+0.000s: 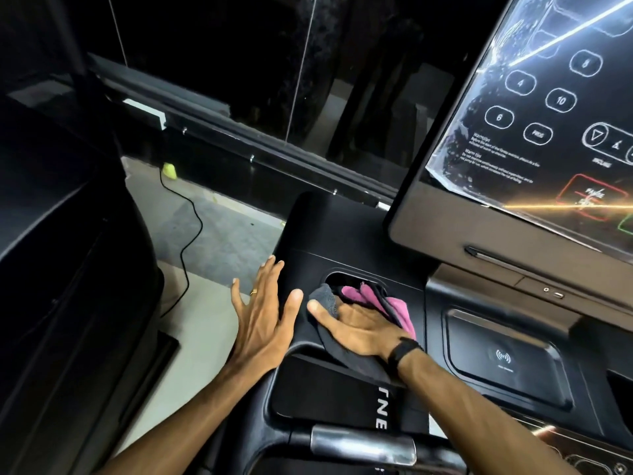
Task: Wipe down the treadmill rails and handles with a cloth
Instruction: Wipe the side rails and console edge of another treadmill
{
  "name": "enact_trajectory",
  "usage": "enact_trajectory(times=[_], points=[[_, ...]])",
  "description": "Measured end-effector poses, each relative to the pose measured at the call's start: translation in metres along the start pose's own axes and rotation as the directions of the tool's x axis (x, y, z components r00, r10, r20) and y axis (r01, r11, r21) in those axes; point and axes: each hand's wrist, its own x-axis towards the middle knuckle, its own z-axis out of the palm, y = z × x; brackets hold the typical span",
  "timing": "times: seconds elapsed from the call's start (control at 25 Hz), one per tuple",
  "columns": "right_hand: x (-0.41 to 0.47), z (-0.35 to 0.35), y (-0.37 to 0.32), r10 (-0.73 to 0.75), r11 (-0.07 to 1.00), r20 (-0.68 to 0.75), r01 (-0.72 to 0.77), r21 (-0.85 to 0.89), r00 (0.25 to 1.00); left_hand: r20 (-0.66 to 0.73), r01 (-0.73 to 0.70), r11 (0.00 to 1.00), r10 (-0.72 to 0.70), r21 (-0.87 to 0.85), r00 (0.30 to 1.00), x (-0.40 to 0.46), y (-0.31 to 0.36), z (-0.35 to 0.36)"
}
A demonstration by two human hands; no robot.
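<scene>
- So, head view only: we see the right hand [359,332] pressed flat, palm down, on a crumpled dark grey and pink cloth [368,303], pinning it to the matte black plastic treadmill console deck [346,234].
- Cloth sits at the near lip of the rounded black cup-holder recess [352,279]; some folds spill into it, a dark tail hangs toward us under the wrist.
- Right fingers are mostly hidden under the folds, thumb stretched left; we read it as pressing, not pinching. A black wristband [406,351] is on that wrist.
- Left hand [263,317] is spread, fingers straight, empty, resting on or just above the deck's left edge; contact we cannot tell. A ring [253,292] shows on one finger.
- Key relation: the shiny chrome grip bar [363,447] lies below the hands, nearer us, its long axis roughly left to right. The cloth hand is directly above it and closer than the left hand.
- We judge that the wipe is on the console deck now, handle not yet reached; the next stroke would pull the cloth back toward us.
- Glossy black touch panel [534,114] stands up right, well apart from both hands; wireless charging tray [503,358] just right of the right forearm.
- A thin black cable [191,234] trails on the floor, left.
</scene>
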Motion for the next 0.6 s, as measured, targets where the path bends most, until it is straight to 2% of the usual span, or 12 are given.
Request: enact_trajectory(times=[0.2,0.28,0.36,0.44,0.52,0.56,0.6], points=[[0.016,0.004,-0.016,0.148,0.914,0.044,-0.119,-0.388,0.988,-0.015,-0.002,1.0,0.002,-0.013,1.0,-0.005,-0.003,-0.001],[0.012,0.001,-0.021,0.126,0.882,0.004,-0.11,-0.458,0.992,-0.023,0.027,0.999,-0.028,-0.02,0.999,-0.006,-0.001,-0.003],[0.004,0.005,-0.018,0.05,0.913,-0.104,-0.088,-0.398,0.993,-0.019,0.055,0.998,-0.055,-0.009,0.998,-0.004,-0.001,-0.005],[-0.006,0.016,-0.007,-0.02,0.945,-0.283,-0.075,-0.32,0.959,-0.015,0.064,0.998,-0.064,0.02,0.998,-0.003,-0.002,-0.003],[-0.013,0.032,0.005,-0.027,0.977,-0.498,-0.083,-0.197,0.867,-0.015,0.068,0.997,-0.068,0.038,0.998,-0.003,-0.004,-0.004],[-0.016,0.042,0.01,0.03,0.997,-0.607,-0.067,-0.038,0.794,-0.023,0.066,0.997,-0.066,0.029,0.998,-0.004,-0.003,-0.003],[-0.02,0.049,0.007,0.156,0.981,-0.679,-0.032,0.191,0.718,-0.042,0.078,0.997,-0.078,-0.011,0.996,-0.005,-0.001,-0.003]])
